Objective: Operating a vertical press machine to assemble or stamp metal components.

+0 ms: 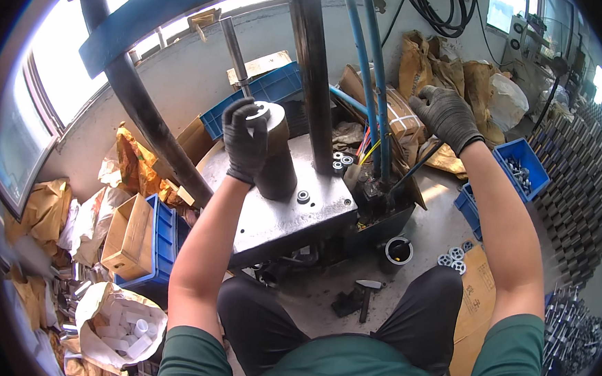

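Note:
My left hand (245, 143), in a dark grey glove, is raised against the side of a thick dark metal cylinder (278, 169). Its fingers curl in at the cylinder's pale round top (272, 114); whatever they pinch is hidden. The cylinder stands upright on the steel bed (321, 201) of a press with dark posts (308, 64). Out to the right, my gloved right hand (448, 118) is closed at the upper end of a dark lever (416, 169), which slants up from the press's side. A small bearing (303, 196) lies on the bed, with several more (342, 161) by the post.
Blue pipes (373, 75) rise beside the press. On the floor are a hammer (366, 299), a dark cup (397, 252) and spoked wheels (457, 256). Blue crates (519, 167) and stacked metal tubes (577, 184) stand right; a sack of white parts (120, 325) is at left.

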A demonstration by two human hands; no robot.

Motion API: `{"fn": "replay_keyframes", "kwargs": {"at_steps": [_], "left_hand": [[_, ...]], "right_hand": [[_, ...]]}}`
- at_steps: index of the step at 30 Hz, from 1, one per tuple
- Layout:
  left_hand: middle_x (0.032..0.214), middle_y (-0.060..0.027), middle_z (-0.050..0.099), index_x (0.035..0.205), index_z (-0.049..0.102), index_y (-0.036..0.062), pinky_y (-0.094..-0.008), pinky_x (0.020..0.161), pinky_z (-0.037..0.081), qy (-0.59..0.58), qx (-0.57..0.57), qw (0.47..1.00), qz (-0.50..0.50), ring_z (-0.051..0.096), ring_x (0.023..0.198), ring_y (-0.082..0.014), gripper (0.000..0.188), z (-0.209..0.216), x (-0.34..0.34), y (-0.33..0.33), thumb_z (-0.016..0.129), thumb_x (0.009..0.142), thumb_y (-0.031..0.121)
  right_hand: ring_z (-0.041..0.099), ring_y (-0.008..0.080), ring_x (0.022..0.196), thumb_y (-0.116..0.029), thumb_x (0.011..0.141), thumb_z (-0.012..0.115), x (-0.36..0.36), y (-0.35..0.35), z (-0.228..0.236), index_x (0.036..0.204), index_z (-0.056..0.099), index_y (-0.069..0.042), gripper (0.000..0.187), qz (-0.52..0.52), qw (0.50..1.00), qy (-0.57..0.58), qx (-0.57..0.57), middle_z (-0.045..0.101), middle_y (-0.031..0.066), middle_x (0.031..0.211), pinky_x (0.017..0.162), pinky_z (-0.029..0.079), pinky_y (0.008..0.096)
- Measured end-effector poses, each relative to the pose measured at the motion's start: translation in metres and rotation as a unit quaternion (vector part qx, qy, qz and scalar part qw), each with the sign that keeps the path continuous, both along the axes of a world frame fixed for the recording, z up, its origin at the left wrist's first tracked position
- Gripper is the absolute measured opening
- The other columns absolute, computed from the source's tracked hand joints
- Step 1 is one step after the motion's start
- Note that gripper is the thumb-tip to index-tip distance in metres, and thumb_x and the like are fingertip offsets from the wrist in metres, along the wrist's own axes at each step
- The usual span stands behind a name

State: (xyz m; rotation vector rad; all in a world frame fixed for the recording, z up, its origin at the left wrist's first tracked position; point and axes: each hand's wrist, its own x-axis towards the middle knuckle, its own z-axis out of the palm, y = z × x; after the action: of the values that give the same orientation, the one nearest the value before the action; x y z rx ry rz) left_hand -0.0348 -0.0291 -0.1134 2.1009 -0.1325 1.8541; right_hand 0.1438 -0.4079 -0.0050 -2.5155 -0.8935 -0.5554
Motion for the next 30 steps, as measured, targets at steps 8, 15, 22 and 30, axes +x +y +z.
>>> {"fn": "replay_keyframes", "kwargs": {"at_steps": [8, 15, 22, 30], "left_hand": [[0.137, -0.0115, 0.066, 0.13, 0.072, 0.0151, -0.0503, 0.103, 0.05, 0.507, 0.052, 0.851, 0.126, 0.062, 0.124, -0.0368, 0.05, -0.156, -0.033, -0.062, 0.083, 0.086, 0.037], [0.136, -0.0156, 0.066, 0.125, 0.071, 0.0099, -0.0522, 0.107, 0.048, 0.54, 0.04, 0.835, 0.099, 0.06, 0.129, -0.0378, 0.053, -0.185, -0.064, -0.086, 0.086, 0.082, 0.037], [0.125, -0.0211, 0.071, 0.112, 0.069, 0.0075, -0.0521, 0.099, 0.054, 0.476, -0.065, 0.876, 0.045, 0.067, 0.116, -0.0409, 0.026, -0.192, -0.103, -0.116, 0.08, 0.09, 0.017], [0.126, -0.0075, 0.071, 0.143, 0.06, 0.0029, -0.0328, 0.098, 0.057, 0.461, -0.485, 0.658, -0.343, 0.067, 0.11, -0.0149, 0.036, -0.12, -0.128, -0.192, 0.066, 0.11, 0.018]], "right_hand": [[0.076, 0.04, 0.104, -0.041, 0.102, 0.056, 0.0, -0.005, -0.003, 0.113, 0.078, -0.007, 0.042, -0.014, 1.0, 0.002, 0.0, 0.079, 0.0225, 0.106, 0.096, 0.059, 0.05], [0.077, 0.0413, 0.101, -0.04, 0.102, 0.057, -0.013, -0.019, -0.006, 0.112, 0.078, -0.006, 0.042, -0.01, 1.0, -0.011, 0.004, 0.079, 0.0229, 0.106, 0.094, 0.06, 0.0506], [0.074, 0.0399, 0.088, -0.023, 0.099, 0.073, -0.093, -0.074, -0.053, 0.115, 0.072, -0.005, 0.024, 0.107, 0.984, -0.129, 0.057, 0.075, 0.0209, 0.096, 0.08, 0.059, 0.0489], [0.073, 0.0367, 0.105, -0.021, 0.089, 0.081, -0.214, -0.061, -0.154, 0.125, 0.075, -0.007, 0.038, 0.272, 0.954, -0.009, 0.122, 0.076, 0.0157, 0.113, 0.093, 0.059, 0.0488]]}}
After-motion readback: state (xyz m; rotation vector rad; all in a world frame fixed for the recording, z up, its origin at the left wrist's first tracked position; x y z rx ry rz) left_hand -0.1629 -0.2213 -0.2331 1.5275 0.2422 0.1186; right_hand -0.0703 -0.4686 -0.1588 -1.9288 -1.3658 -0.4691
